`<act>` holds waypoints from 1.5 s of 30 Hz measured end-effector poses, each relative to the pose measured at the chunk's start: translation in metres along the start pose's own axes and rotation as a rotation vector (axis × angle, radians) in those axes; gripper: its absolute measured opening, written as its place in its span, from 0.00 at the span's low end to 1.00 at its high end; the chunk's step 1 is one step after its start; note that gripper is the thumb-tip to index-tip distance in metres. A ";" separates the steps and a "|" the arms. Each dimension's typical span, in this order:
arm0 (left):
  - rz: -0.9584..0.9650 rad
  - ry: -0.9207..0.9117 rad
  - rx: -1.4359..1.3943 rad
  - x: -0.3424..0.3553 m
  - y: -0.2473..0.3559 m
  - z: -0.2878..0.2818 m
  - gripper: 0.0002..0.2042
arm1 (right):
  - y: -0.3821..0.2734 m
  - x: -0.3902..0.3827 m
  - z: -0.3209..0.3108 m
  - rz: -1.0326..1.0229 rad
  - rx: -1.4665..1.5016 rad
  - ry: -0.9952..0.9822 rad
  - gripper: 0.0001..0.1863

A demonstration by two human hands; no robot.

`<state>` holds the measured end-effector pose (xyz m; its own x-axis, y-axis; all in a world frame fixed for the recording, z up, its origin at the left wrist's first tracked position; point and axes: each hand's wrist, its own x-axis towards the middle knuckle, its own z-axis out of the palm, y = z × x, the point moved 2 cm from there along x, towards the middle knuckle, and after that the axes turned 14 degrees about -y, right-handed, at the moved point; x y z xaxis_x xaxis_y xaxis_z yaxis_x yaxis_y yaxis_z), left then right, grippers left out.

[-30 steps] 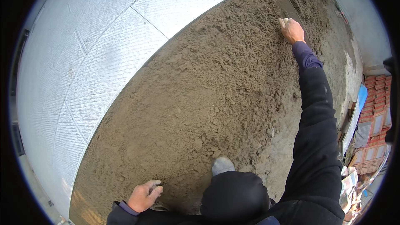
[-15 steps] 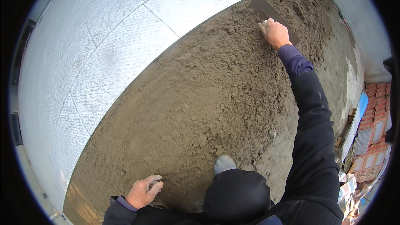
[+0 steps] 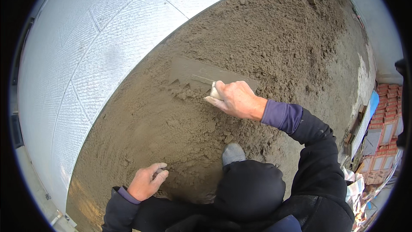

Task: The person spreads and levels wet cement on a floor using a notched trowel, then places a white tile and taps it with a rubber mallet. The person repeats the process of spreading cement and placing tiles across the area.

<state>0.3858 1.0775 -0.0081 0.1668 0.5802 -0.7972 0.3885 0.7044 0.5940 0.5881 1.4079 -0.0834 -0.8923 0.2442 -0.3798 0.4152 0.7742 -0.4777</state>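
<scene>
My right hand [image 3: 238, 99] is wrapped round the pale handle of a finishing trowel [image 3: 193, 69]. The trowel's long flat metal blade lies on the damp grey-brown mortar bed [image 3: 150, 111], with small crumbs heaped along its near edge. Down at the lower left, my left hand [image 3: 146, 182] hovers just over the mortar, fingers loosely bent and apart; nothing shows in it. Its fingertips are dusted with mortar. Close to the bent knee, a grey shoe tip [image 3: 233, 153] rests on the mortar.
Silvery textured panels [image 3: 116, 56] border the mortar along a curved-looking edge on the left. Rougher, lumpy mortar [image 3: 283, 21] spreads at the far right, beside a plain wall [image 3: 375, 30]. Stacked reddish tiles [image 3: 388, 120] and a striped crumpled sheet [image 3: 354, 189] lie at right.
My right hand has drawn the trowel from the far right toward me and leftward, its arm now bent and the blade turned more crosswise. My left hand has barely moved.
</scene>
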 end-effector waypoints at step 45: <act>0.346 0.206 0.202 -0.100 -0.012 0.059 0.19 | -0.196 0.053 0.073 -0.545 -0.153 -0.214 0.19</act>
<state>0.4179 0.9871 0.0577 0.1420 0.8514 -0.5049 0.5142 0.3724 0.7726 0.4721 1.2262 -0.0676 -0.9071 -0.3220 -0.2711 -0.1362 0.8338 -0.5349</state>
